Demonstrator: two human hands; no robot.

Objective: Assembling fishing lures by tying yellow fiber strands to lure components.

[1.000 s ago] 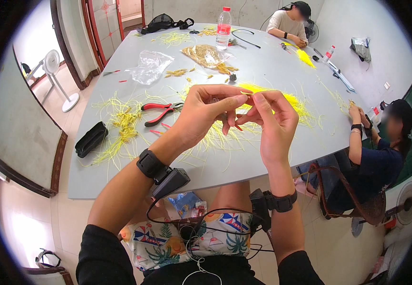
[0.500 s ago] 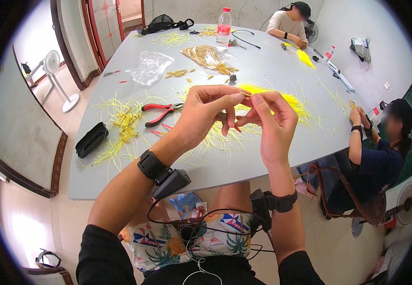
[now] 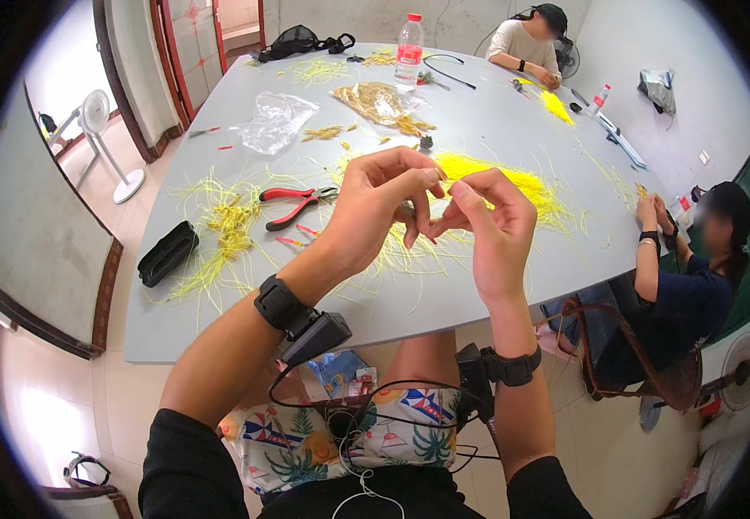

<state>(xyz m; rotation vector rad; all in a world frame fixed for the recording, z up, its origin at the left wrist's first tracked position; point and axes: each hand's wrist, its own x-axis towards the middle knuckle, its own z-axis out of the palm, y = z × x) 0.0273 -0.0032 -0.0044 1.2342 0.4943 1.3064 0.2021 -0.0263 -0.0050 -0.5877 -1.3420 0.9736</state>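
Observation:
Above the table's near side, my left hand (image 3: 373,208) is pinched, thumb against forefinger, around something too small to make out. Close by at the same height, my right hand (image 3: 503,227) is pinched too; its fingertips hide whatever they hold. A small gap separates the two pinches. A thin red tip shows beneath the fingers. Behind my hands lies a bundle of bright yellow strands (image 3: 498,175). Red-handled pliers (image 3: 292,208) rest left of my left hand, beside thin red-tipped pieces (image 3: 290,241). Further left is a tangle of yellow strands with golden pieces (image 3: 232,227).
A black open case (image 3: 167,253) sits at the table's left edge. Further back are a clear plastic bag (image 3: 275,121), a bag of golden pieces (image 3: 370,101) and a water bottle (image 3: 408,56). Two people (image 3: 695,268) work along the right side and far end.
My fingertips have drawn slightly apart, and the thin strand seen between them earlier no longer shows clearly. My right hand has shifted a little left and down.

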